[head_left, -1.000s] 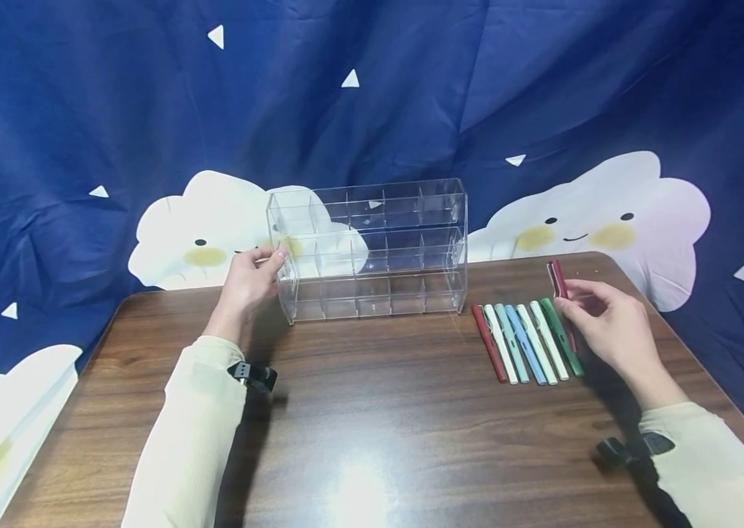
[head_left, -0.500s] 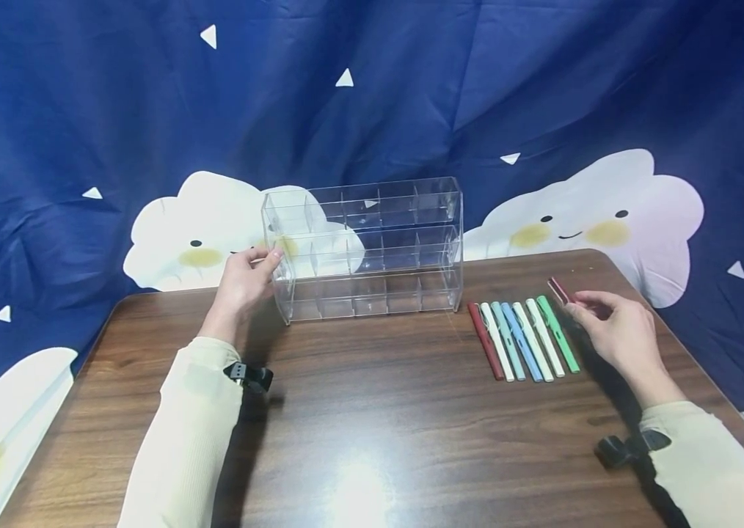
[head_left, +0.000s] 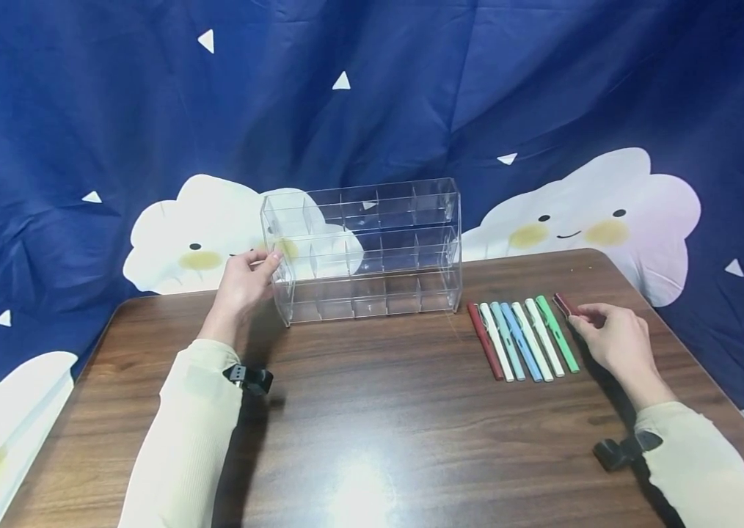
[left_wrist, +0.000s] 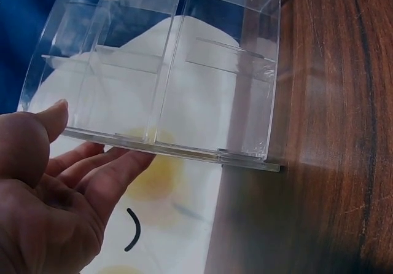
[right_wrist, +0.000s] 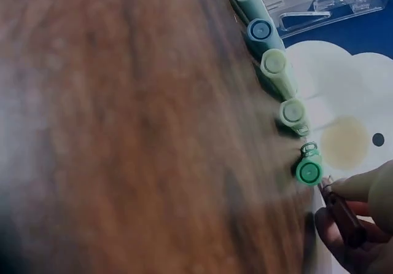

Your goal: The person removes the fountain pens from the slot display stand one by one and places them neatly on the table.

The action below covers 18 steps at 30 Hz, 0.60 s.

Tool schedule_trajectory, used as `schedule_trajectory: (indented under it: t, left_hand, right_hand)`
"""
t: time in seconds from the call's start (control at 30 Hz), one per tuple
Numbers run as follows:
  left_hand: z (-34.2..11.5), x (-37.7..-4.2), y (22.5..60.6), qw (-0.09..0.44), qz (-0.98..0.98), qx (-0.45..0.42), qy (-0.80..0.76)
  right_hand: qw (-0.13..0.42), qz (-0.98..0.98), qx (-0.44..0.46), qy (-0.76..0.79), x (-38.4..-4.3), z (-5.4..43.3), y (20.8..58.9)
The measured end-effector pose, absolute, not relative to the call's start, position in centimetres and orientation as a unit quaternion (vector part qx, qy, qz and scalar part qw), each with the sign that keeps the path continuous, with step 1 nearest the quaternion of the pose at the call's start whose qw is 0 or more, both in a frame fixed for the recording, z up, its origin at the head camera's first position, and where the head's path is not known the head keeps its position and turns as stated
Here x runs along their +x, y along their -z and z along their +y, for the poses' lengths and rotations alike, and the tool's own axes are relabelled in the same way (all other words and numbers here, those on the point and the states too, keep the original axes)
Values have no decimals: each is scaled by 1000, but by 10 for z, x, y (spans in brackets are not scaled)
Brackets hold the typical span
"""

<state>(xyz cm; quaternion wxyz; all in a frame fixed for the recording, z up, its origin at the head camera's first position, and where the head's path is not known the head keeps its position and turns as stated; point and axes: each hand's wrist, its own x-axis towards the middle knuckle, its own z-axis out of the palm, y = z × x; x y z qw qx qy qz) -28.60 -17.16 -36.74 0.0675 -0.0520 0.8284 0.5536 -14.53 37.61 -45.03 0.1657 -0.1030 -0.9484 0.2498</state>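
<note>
A clear plastic organizer point(head_left: 368, 286) with stepped rows of compartments stands at the back of the table. My left hand point(head_left: 243, 282) holds its left side wall, the thumb at the front edge and the fingers point(left_wrist: 116, 176) against the outer face. At the right, my right hand point(head_left: 619, 345) pinches a dark red pen point(head_left: 563, 304) between thumb and fingers, low over the table beside a green pen point(head_left: 558, 334). That green pen ends a row of capped pens with a red pen point(head_left: 486, 341), a blue pen point(head_left: 522, 342) and several pale ones. The fingers hide part of the held pen.
The brown wooden table point(head_left: 359, 411) has a bright glare patch near its front. Behind it hangs a dark blue cloth point(head_left: 398, 88) printed with white clouds and triangles. The table's right edge runs close beyond the right hand.
My right hand has brought the dark red pen down from above the green pen to its right side, lower over the table. The left hand stays on the organizer.
</note>
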Motion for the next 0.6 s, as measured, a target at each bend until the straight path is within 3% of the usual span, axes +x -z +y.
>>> schedule_trajectory:
  t: [0.6]
  left_hand:
    - [-172, -286, 368, 62, 827, -56, -556]
  right_hand:
    - [83, -963, -101, -238, -158, 369, 444]
